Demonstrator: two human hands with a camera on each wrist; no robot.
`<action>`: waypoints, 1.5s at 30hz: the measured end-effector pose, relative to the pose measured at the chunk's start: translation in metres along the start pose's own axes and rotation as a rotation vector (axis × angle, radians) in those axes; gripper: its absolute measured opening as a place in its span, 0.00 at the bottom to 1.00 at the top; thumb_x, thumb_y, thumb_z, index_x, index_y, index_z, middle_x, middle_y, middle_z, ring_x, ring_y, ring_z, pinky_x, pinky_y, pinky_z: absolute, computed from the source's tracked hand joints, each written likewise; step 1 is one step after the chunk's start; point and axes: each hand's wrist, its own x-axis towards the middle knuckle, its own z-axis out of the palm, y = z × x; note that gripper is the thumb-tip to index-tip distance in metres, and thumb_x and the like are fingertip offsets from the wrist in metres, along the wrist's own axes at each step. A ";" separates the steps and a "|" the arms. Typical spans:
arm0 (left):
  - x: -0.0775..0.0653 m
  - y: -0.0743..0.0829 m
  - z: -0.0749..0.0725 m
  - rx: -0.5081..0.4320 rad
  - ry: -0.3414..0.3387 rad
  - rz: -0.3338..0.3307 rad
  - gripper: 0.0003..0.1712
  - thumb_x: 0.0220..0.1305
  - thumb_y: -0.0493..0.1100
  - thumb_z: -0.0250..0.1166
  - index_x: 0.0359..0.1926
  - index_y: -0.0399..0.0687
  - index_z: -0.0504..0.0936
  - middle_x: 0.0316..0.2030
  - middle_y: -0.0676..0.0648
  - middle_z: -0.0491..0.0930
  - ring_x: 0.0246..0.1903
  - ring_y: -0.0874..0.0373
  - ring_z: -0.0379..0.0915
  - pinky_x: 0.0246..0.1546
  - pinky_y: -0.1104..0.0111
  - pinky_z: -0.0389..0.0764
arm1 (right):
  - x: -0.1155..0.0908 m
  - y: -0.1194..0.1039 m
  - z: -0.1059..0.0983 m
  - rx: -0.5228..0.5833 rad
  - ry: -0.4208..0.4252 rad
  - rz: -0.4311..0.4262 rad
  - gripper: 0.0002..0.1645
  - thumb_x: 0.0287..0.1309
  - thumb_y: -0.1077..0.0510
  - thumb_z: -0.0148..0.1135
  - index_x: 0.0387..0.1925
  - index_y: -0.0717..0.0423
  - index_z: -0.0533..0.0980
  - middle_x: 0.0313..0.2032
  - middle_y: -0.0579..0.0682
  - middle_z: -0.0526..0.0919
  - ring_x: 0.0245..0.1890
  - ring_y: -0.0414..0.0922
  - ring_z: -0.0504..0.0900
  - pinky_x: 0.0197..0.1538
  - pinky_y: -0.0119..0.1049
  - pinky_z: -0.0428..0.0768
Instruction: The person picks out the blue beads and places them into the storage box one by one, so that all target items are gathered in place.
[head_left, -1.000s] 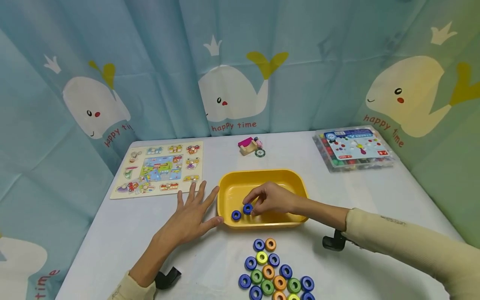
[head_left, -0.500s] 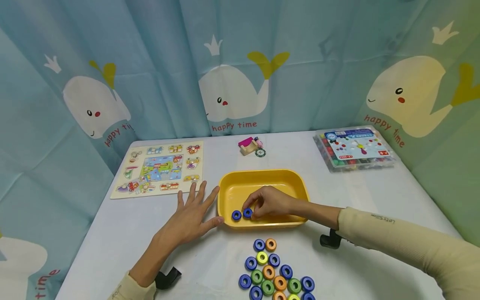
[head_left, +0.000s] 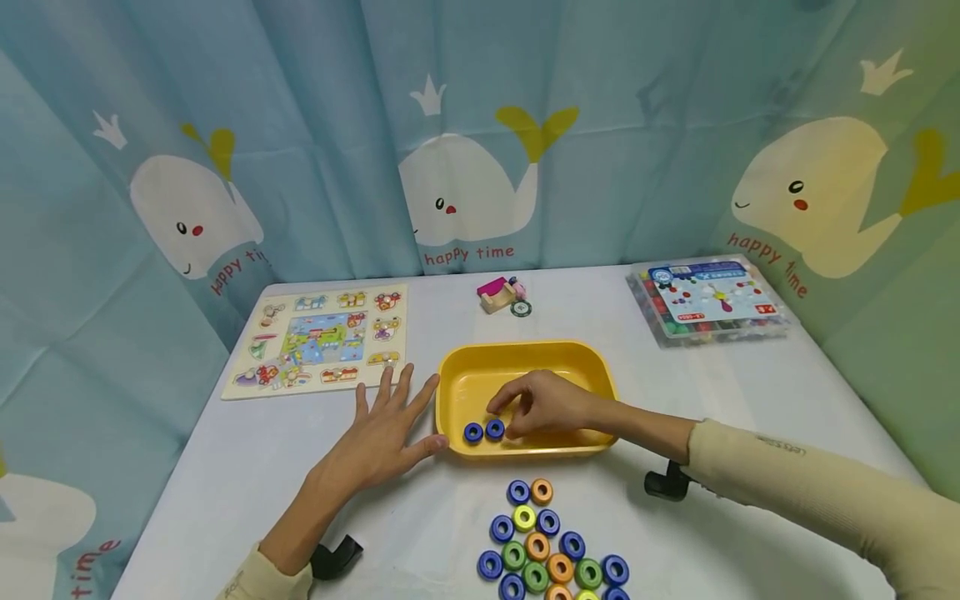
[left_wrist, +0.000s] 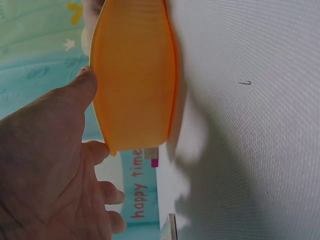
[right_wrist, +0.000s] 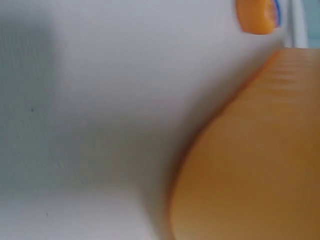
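Note:
Two blue rings lie side by side at the front left of the yellow tray's floor: a left ring (head_left: 473, 432) and a right ring (head_left: 495, 430). Just above and beside the right ring is my right hand (head_left: 551, 404), thumb and index finger parted around it. My left hand (head_left: 386, 435) spreads its fingers at the left end of the yellow tray (head_left: 525, 451), thumb and index fingertips at the rim. In the left wrist view, the tips of those fingers meet the edge of the tray (left_wrist: 132, 80). The right wrist view shows the tray's outer wall (right_wrist: 260, 165) but no hand.
In front of the tray lie several blue, orange, yellow and green rings (head_left: 537, 546). A wooden puzzle board (head_left: 315, 386) is at the back left. Behind the tray sit small toys (head_left: 498, 296); a clear box of coloured pieces (head_left: 712, 300) stands at the back right.
My right hand has lowered the blue ring onto the tray floor beside the other one and let go of it. My left hand has stayed at the tray's rim.

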 end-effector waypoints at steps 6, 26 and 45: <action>0.000 -0.001 0.000 0.011 0.000 -0.004 0.47 0.57 0.76 0.45 0.72 0.69 0.40 0.72 0.43 0.37 0.68 0.42 0.23 0.59 0.37 0.32 | -0.035 -0.024 -0.017 0.017 0.013 -0.073 0.14 0.50 0.54 0.70 0.42 0.44 0.82 0.39 0.43 0.83 0.25 0.41 0.77 0.32 0.35 0.78; -0.001 0.000 -0.001 0.009 0.012 0.014 0.47 0.58 0.75 0.46 0.72 0.68 0.41 0.72 0.41 0.38 0.68 0.42 0.21 0.58 0.36 0.31 | -0.180 0.031 0.030 0.479 -0.094 -0.082 0.20 0.51 0.68 0.65 0.48 0.61 0.78 0.42 0.60 0.80 0.18 0.34 0.65 0.16 0.33 0.65; -0.002 0.002 -0.003 -0.020 -0.018 0.000 0.47 0.58 0.75 0.45 0.72 0.68 0.41 0.72 0.43 0.36 0.68 0.42 0.21 0.58 0.39 0.26 | -0.184 0.040 0.061 0.371 -0.053 -0.040 0.18 0.51 0.60 0.67 0.47 0.49 0.81 0.43 0.49 0.82 0.21 0.30 0.70 0.20 0.27 0.72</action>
